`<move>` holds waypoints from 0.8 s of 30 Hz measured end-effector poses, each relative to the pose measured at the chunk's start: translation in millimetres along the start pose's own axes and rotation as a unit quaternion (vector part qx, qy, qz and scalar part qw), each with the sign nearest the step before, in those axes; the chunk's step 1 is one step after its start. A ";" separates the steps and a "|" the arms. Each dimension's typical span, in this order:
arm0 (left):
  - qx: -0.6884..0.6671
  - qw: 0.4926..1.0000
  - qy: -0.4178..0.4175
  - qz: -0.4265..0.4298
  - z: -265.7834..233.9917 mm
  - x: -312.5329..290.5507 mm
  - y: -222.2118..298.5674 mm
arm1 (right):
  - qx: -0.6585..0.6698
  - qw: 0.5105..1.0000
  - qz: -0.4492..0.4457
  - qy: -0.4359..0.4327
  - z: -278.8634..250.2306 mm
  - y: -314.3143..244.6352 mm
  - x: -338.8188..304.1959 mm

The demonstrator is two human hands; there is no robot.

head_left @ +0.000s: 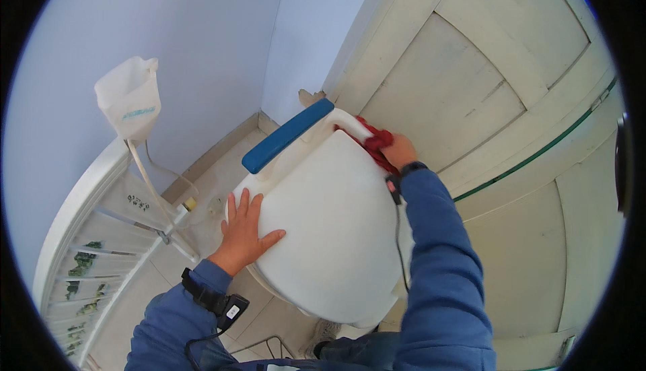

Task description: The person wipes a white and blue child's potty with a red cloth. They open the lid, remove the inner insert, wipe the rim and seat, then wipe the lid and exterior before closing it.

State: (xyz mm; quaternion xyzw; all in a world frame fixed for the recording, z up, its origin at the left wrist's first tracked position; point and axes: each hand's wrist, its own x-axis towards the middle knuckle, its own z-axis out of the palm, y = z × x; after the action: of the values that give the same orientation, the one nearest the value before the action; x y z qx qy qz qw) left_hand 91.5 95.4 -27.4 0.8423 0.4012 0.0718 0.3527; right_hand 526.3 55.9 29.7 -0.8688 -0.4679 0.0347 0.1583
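A white plastic chair (pixel 330 229) with a broad, smooth seat stands in front of me. Its white curved frame (pixel 351 124) carries a blue padded bar (pixel 288 137) along the far left side. Flat on the seat's left edge, with fingers spread, rests my left hand (pixel 243 233); nothing is in it. My right hand (pixel 400 151) grips a dark red cloth (pixel 378 141) and presses it against the curved frame at the far right. Part of the cloth hangs down beside the seat, and the fingertips are hidden by it.
At left stands a white rack-like panel (pixel 74 236) with a translucent cut-open plastic container (pixel 129 98) on top. Thin tubing runs below it. A cream panelled door (pixel 444 88) closes off the right, and a pale blue wall (pixel 202 41) stands behind. My shoe (pixel 326 334) shows below the seat.
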 end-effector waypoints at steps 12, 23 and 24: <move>-0.006 1.000 -0.022 -0.013 -5.1 -1.6 7.7 | -0.194 0.968 0.127 -0.097 -34.8 126.0 -56.6; 0.003 1.000 -0.003 -0.002 -3.3 0.8 8.9 | 0.054 0.993 -0.001 -0.103 49.0 -94.3 111.4; 0.007 1.000 -0.008 -0.005 -1.7 0.8 9.0 | 0.063 0.992 0.018 -0.112 50.8 -96.2 109.6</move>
State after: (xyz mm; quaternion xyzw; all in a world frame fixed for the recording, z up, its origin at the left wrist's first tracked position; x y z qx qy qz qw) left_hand 97.0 93.0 -20.4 0.8435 0.4030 0.0606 0.3499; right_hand 499.9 207.8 20.8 -0.8561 -0.4637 0.1643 0.1586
